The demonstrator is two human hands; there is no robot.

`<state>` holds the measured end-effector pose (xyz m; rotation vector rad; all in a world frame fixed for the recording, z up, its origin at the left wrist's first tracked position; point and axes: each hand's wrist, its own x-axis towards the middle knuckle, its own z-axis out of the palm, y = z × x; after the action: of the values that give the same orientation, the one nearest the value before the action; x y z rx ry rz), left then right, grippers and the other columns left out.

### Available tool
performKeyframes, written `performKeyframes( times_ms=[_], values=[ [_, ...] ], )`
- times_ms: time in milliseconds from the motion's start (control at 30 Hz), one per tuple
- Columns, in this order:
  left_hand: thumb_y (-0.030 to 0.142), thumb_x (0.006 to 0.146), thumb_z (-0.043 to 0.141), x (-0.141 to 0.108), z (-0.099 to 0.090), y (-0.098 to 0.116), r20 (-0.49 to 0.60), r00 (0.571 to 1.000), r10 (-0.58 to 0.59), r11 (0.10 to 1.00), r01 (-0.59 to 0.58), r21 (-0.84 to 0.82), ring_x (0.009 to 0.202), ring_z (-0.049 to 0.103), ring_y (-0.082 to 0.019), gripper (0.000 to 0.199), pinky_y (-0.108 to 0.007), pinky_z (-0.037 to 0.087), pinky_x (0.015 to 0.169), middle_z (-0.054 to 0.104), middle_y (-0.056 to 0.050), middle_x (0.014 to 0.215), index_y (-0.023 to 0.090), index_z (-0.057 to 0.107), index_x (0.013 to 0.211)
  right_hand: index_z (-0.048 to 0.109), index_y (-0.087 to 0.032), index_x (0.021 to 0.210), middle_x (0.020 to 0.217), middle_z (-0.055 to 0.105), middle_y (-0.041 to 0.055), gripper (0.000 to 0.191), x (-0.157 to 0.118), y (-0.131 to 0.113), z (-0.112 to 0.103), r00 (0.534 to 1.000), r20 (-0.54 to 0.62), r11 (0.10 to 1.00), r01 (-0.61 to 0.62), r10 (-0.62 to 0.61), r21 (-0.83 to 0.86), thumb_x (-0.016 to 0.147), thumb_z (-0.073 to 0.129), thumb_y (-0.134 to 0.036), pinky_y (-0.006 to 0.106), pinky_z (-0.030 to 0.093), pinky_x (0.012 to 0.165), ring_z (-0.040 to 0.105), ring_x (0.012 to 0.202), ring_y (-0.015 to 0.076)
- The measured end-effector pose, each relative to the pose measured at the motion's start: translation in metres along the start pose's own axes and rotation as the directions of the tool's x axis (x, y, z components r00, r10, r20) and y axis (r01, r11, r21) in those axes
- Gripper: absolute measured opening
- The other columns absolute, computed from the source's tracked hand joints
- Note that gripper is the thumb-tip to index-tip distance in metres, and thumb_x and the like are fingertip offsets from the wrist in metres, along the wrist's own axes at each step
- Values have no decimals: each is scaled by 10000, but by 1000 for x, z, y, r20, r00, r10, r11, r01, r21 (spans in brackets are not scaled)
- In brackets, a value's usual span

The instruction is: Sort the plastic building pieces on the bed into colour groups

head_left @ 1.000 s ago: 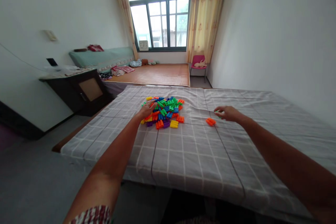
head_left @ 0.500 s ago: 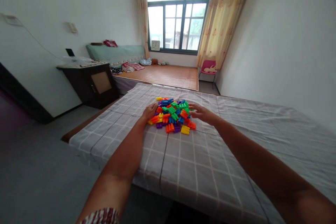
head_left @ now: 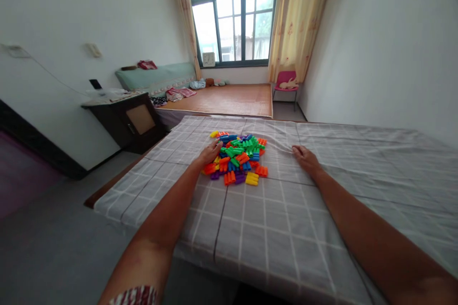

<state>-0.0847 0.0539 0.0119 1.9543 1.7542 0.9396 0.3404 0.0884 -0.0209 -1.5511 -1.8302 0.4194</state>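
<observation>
A heap of colourful plastic building blocks (head_left: pixel 234 151), in green, orange, blue, purple and yellow, lies on the grey checked cloth (head_left: pixel 250 228). My left hand (head_left: pixel 210 152) rests against the heap's left side, its fingers stretched along the blocks and holding none that I can see. To the right of the heap, apart from it, my right hand (head_left: pixel 305 158) has its fingers pinched together on the cloth. Creases run from its fingertips toward the blocks.
Beyond the cloth stands a low bed (head_left: pixel 236 97) with a brown mat. A dark cabinet (head_left: pixel 125 121) is at the left, and a pink chair (head_left: pixel 286 78) with a soft toy stands by the curtain (head_left: pixel 300 19). The cloth-covered surface ends in a near edge before me.
My right hand has left the heap's right side, moved right and closed on the cloth. My left hand stays at the heap's left side. The view has shifted slightly.
</observation>
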Motion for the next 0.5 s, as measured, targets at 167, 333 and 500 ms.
performKeyframes(
  times_ms=[167,333,500],
  values=[
    [625,841,488,9,16,45,100,995,4,999,1,-49,1358,420,-292,677,-446,347,1114,519,-108,1425,211,489,1376,665,-187,1094,1091,707,99,380,4,4,-2,999,-8,994,-46,47,98,907,420,-409,323,466,888,638,1006,216],
    [644,776,582,5,40,94,286,958,36,999,-42,14,1356,409,-327,696,-442,345,1118,536,-87,1404,257,528,1351,668,-212,1033,1051,715,85,349,4,-2,-1,999,-6,993,-40,41,111,921,401,-406,312,465,864,639,986,212],
    [626,828,522,-5,84,132,330,928,170,980,-196,47,1384,364,-299,699,-437,310,1148,466,-122,1448,219,483,1395,654,-219,1042,1117,696,96,401,4,-7,0,1000,27,990,-18,14,141,957,311,-408,329,454,906,635,1032,219]
  ],
)
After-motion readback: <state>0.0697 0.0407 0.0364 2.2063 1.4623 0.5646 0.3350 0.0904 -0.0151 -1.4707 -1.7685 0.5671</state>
